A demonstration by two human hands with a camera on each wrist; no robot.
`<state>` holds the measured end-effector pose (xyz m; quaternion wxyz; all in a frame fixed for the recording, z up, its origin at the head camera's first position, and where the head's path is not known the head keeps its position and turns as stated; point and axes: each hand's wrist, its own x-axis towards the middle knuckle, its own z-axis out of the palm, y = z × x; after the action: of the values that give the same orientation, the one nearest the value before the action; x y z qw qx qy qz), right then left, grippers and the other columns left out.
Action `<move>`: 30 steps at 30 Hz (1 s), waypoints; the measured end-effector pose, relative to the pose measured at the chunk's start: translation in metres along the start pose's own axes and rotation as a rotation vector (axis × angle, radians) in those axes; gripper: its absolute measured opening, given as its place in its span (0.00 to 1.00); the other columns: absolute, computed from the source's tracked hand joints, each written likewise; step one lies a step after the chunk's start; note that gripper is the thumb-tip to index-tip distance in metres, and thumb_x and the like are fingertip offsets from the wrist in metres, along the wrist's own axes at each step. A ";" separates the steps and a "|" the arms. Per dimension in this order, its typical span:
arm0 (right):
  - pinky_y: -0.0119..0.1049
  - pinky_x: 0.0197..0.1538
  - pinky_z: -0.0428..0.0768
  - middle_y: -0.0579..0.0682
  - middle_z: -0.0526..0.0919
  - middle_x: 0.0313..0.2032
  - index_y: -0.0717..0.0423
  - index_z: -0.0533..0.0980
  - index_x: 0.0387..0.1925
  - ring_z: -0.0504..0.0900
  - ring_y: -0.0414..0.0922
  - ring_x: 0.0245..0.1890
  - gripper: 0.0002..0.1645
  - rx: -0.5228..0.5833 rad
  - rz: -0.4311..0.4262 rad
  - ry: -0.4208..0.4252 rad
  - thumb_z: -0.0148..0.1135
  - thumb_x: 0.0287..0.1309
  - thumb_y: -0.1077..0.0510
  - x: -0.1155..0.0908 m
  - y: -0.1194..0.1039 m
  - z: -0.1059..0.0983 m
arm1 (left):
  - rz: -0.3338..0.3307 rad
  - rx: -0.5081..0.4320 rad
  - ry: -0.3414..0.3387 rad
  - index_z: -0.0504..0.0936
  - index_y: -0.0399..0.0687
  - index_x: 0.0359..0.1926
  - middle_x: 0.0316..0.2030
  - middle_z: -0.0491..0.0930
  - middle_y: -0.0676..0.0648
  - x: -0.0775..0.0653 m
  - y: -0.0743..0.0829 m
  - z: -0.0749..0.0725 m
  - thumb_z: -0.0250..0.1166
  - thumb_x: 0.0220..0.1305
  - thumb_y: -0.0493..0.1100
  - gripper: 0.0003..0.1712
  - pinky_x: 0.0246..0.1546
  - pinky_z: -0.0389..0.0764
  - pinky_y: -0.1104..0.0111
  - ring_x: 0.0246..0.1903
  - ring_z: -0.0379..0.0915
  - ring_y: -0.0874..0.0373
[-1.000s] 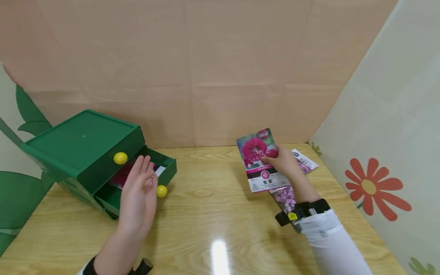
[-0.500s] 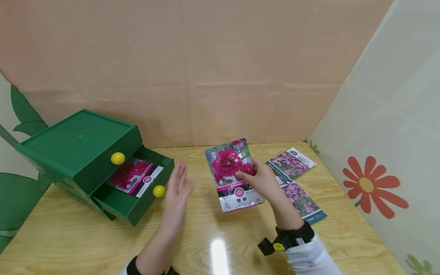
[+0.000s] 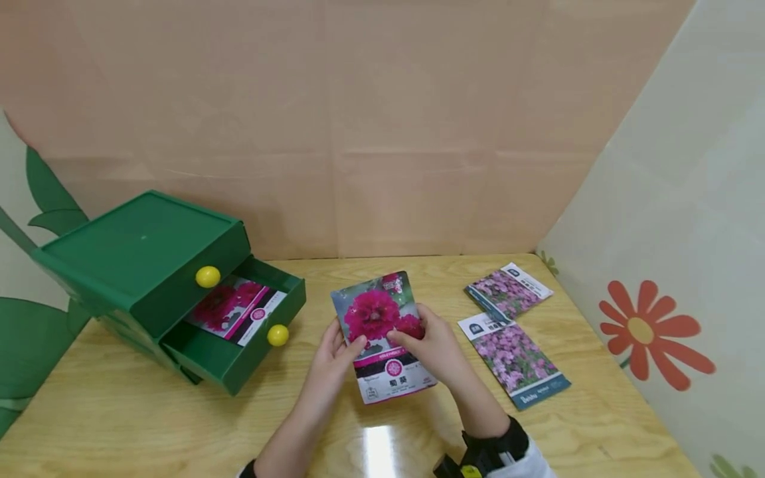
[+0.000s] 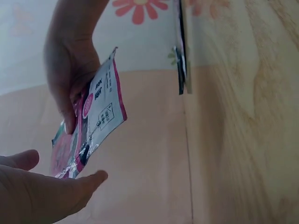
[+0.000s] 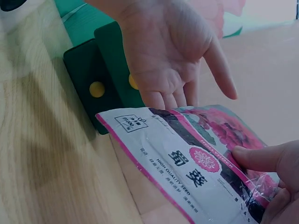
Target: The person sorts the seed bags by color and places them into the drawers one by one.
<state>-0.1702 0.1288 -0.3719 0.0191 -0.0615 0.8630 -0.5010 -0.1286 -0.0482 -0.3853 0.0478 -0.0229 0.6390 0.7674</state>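
Observation:
My right hand [image 3: 439, 345] pinches a hollyhock seed packet [image 3: 373, 315] at its right edge, thumb on the printed front. The packet shows a magenta flower above a white label and is held tilted above the table. At its left edge is my left hand [image 3: 329, 362], its fingers straight and partly behind the packet. In the right wrist view the left thumb [image 5: 219, 70] stands raised, apart from the packet [image 5: 187, 158]. Whether the left fingertips touch the packet's back is hidden.
A green drawer box [image 3: 143, 252] with yellow knobs stands at the left. Its lower drawer [image 3: 233, 372] is pulled out and holds another magenta flower packet [image 3: 230, 309]. Two pink-flower packets, an upper one [image 3: 508, 292] and a lower one [image 3: 514, 358], lie overlapping on the right.
My right hand has carried the hollyhock seed packet leftward and nearer, off the pink-flower packets. The left hand has moved right from the drawer to the packet's left edge.

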 end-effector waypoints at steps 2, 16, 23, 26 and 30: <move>0.36 0.36 0.82 0.54 0.85 0.35 0.61 0.75 0.53 0.82 0.42 0.31 0.24 0.001 -0.003 0.006 0.70 0.56 0.58 0.001 0.002 0.000 | -0.008 0.010 -0.030 0.49 0.38 0.75 0.71 0.57 0.34 0.000 -0.002 0.001 0.59 0.69 0.49 0.43 0.70 0.57 0.49 0.70 0.54 0.40; 0.44 0.47 0.83 0.56 0.84 0.46 0.60 0.71 0.61 0.83 0.48 0.43 0.32 -0.053 0.002 -0.041 0.69 0.58 0.54 0.005 0.007 0.001 | -0.079 0.052 -0.028 0.63 0.36 0.69 0.63 0.71 0.35 0.000 -0.003 -0.002 0.55 0.72 0.49 0.31 0.59 0.76 0.56 0.59 0.72 0.45; 0.43 0.48 0.83 0.55 0.84 0.47 0.58 0.71 0.62 0.83 0.47 0.44 0.32 -0.035 0.016 -0.061 0.68 0.58 0.52 0.004 0.005 0.001 | -0.106 0.078 -0.018 0.66 0.34 0.67 0.54 0.78 0.35 0.001 -0.002 -0.001 0.58 0.70 0.42 0.28 0.49 0.82 0.62 0.49 0.80 0.49; 0.44 0.48 0.83 0.56 0.84 0.47 0.58 0.71 0.62 0.83 0.47 0.43 0.33 -0.027 0.026 -0.070 0.68 0.58 0.52 0.003 0.004 0.000 | -0.105 0.073 -0.026 0.66 0.33 0.67 0.52 0.80 0.34 0.001 -0.003 -0.001 0.58 0.70 0.40 0.28 0.47 0.83 0.63 0.46 0.82 0.50; 0.45 0.49 0.82 0.56 0.83 0.47 0.60 0.70 0.63 0.83 0.46 0.43 0.34 -0.027 0.036 -0.086 0.68 0.58 0.51 0.002 0.004 -0.001 | -0.092 0.042 -0.033 0.66 0.31 0.66 0.50 0.81 0.34 0.001 -0.004 -0.001 0.57 0.71 0.39 0.27 0.44 0.83 0.65 0.43 0.83 0.51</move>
<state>-0.1725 0.1309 -0.3747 0.0642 -0.0678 0.8691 -0.4858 -0.1291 -0.0487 -0.3895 0.0939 -0.0385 0.6525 0.7510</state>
